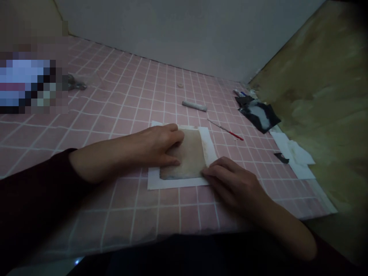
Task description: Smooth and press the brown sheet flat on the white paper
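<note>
A thin beige sheet [192, 153], roughly square, lies on top of a larger piece of white paper [178, 184] on the table. My left hand [162, 142] rests on the sheet's left side, thumb spread from the partly bent fingers, pressing it from above. At the sheet's lower right corner, the fingertips of my right hand [234, 182] are pinched together on its edge. The white paper shows around the sheet on all sides, though my left hand hides part of its left margin.
A pink checked cloth [126, 214] covers the table. Beyond the paper lie a grey tube [194, 106] and a thin red-handled tool [235, 135]. Black packets [271, 115], white paper [304, 163] and a dark scrap [281, 157] lie right, beside a yellowish wall [322, 96].
</note>
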Tool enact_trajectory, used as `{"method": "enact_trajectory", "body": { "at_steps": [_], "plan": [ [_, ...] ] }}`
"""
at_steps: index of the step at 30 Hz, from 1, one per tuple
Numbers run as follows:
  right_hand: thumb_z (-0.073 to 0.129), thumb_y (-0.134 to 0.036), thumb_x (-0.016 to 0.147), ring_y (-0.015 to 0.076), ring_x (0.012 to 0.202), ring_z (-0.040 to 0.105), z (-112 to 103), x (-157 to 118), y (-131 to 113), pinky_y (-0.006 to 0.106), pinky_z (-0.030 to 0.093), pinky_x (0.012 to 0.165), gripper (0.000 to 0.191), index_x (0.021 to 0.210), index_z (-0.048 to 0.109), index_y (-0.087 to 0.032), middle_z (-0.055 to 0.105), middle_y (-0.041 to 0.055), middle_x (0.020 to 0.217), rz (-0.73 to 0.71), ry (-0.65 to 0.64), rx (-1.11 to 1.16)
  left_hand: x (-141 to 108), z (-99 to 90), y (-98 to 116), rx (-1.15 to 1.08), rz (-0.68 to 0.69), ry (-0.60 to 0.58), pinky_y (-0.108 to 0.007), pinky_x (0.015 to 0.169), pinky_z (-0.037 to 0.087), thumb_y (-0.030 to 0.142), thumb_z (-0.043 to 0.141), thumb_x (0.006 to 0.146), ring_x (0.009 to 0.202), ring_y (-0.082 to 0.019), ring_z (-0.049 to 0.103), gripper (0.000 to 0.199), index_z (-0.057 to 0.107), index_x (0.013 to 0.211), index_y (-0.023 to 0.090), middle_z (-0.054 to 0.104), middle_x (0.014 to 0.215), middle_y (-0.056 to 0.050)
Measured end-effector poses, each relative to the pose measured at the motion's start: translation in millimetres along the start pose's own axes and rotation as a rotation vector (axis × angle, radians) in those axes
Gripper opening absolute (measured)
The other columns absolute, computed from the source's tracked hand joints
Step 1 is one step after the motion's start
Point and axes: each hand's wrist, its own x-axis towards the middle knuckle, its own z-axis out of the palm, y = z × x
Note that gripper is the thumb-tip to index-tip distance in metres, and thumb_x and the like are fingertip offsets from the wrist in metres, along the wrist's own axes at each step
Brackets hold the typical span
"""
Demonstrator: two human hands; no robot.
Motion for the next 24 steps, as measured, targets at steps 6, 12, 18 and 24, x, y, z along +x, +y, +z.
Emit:
{"method": "enact_trajectory", "body": {
  "at_steps": [6, 12, 18, 24],
  "plan": [
    [0.043, -0.010, 0.089, 0.0148, 0.074, 0.052, 5.6, 8.5, -5.7, 0.027, 0.045, 0.068, 0.014, 0.090, 0.056, -0.016, 0.056, 0.0052, 0.083, -0.066, -0.022, 0.058, -0.2, 1.8, -1.3, 0.003, 0.017, 0.022, -0.025, 0.058, 0.034, 0.043, 0.057, 0.078, 0.068, -0.010, 0.047, 0.027, 0.048, 0.084, 0.019, 0.048, 0.090, -0.001],
    [0.045, -0.014, 0.091, 0.0144, 0.073, 0.052, -0.3, -2.7, 4.6, 0.026, 0.043, 0.066, 0.011, 0.090, 0.055, -0.018, 0.054, 0.0042, 0.082, 0.026, 0.041, 0.024, 0.1, -0.2, 1.3, -0.009, 0.005, 0.002, -0.025, 0.059, 0.035, 0.045, 0.058, 0.077, 0.068, -0.010, 0.047, 0.028, 0.048, 0.085, 0.019, 0.049, 0.091, -0.001],
    [0.044, -0.009, 0.088, 0.0133, 0.070, 0.050, 3.9, 4.1, -3.5, 0.025, 0.043, 0.064, 0.014, 0.086, 0.055, -0.017, 0.054, 0.0040, 0.083, -0.034, -0.018, 0.035, 0.0, 0.8, -0.3, -0.006, -0.005, 0.016, -0.025, 0.058, 0.035, 0.045, 0.058, 0.077, 0.069, -0.011, 0.048, 0.029, 0.048, 0.086, 0.020, 0.049, 0.092, -0.001],
    [0.045, -0.012, 0.089, 0.0136, 0.073, 0.051, -0.1, -2.8, 4.3, 0.026, 0.043, 0.066, 0.011, 0.089, 0.055, -0.017, 0.053, 0.0043, 0.084, 0.051, 0.025, -0.005, 0.7, -0.1, -0.5, -0.011, 0.004, -0.002, -0.024, 0.058, 0.035, 0.046, 0.058, 0.077, 0.067, -0.010, 0.047, 0.029, 0.048, 0.084, 0.019, 0.048, 0.090, -0.001]
  ]
}}
